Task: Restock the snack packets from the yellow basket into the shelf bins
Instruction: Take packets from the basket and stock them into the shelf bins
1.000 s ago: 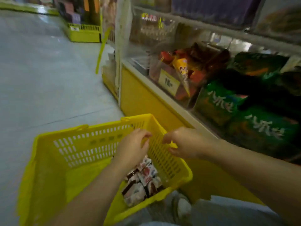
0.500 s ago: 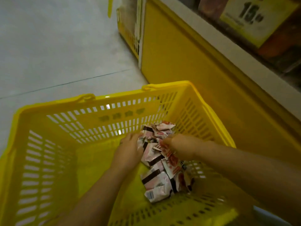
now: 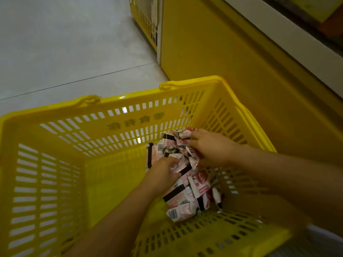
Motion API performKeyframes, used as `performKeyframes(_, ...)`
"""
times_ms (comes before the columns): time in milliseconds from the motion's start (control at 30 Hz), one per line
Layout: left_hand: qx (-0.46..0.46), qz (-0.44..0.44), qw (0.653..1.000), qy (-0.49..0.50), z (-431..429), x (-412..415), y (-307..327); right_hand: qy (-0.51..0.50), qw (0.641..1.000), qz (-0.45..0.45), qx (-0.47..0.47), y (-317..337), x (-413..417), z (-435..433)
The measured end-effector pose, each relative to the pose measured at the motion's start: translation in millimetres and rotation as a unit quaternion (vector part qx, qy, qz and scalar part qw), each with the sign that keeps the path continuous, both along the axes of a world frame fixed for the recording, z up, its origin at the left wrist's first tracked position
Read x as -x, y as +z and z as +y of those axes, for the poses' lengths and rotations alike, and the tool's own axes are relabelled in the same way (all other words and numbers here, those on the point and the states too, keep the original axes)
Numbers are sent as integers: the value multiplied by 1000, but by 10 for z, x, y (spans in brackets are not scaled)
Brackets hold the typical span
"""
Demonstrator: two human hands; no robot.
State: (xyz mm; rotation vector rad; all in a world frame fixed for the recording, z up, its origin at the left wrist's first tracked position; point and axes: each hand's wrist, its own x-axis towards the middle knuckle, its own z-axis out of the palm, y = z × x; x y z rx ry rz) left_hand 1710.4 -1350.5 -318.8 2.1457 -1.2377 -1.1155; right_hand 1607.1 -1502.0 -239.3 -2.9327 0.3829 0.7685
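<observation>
The yellow basket [image 3: 55, 138] stands on the floor below me, slotted walls all round. A heap of pink-and-white snack packets [image 3: 185, 199] with black bands lies in its right half. My left hand [image 3: 163, 173] is down in the heap, fingers curled over packets. My right hand [image 3: 209, 147] reaches in from the right and grips a bunch of packets [image 3: 183, 138] at the heap's far end. The shelf bins are out of sight above.
The yellow base panel of the shelf unit [image 3: 232, 62] rises right behind the basket, with a white ledge [image 3: 289, 39] above it. Grey tiled floor [image 3: 65, 43] stretches to the left. Another yellow rack [image 3: 144, 21] stands at the top.
My view dropped from the shelf bins to the basket. Both hands went from the basket's rim down into the packets, and the right hand has closed on a bunch.
</observation>
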Motion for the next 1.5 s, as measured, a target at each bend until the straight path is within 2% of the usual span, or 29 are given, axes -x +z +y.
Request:
performKeyframes(67, -6, 16, 1000, 0, 14, 15, -12, -24, 998, 13, -50, 84, -6, 31)
performKeyframes(133, -19, 31, 999, -3, 15, 27, -13, -35, 992, 86, -84, 73, 12, 110)
performKeyframes(233, -43, 54, 998, -13, 9, 39, -3, 0, 978, 195, -70, -32, 88, 224)
performKeyframes(500, -113, 102, 988, -38, 44, -174, 79, -37, 961, 246, -124, -88, 131, 218)
performKeyframes(567, -149, 119, 980, -56, 78, -245, 108, -28, 959, 258, -116, -82, 109, 230)
performKeyframes(700, -253, 96, 954, -130, 137, -356, 153, 17, 961, 268, -70, -137, 132, 284)
performKeyframes(800, -330, 95, 931, -127, 194, -402, 182, 0, 973, 223, -56, -101, 149, 236)
performKeyframes(933, -370, 114, 918, -83, 278, -477, 173, -88, 994, 29, -55, -40, 152, 142)
performKeyframes(1000, -387, 174, 905, -33, 333, -493, 166, -168, 977, -63, -114, -30, 132, 158)
performKeyframes(1100, -414, 265, 871, 19, 441, -437, 134, -305, 911, -146, -235, -74, 120, 262)
performKeyframes(1133, -422, 298, 855, 41, 480, -397, 114, -321, 903, -145, -246, -104, 140, 300)
performKeyframes(1200, -428, 375, 817, 94, 548, -292, 71, -280, 929, -99, -222, -176, 196, 366)
performKeyframes(1267, -406, 423, 798, 141, 582, -176, 24, -233, 954, -29, -185, -242, 252, 397)
performKeyframes(1333, -364, 436, 806, 168, 584, -65, -26, -212, 964, 16, -163, -280, 284, 415)
performKeyframes(1500, -299, 424, 825, 225, 542, 62, -98, -218, 956, 22, -196, -287, 289, 412)
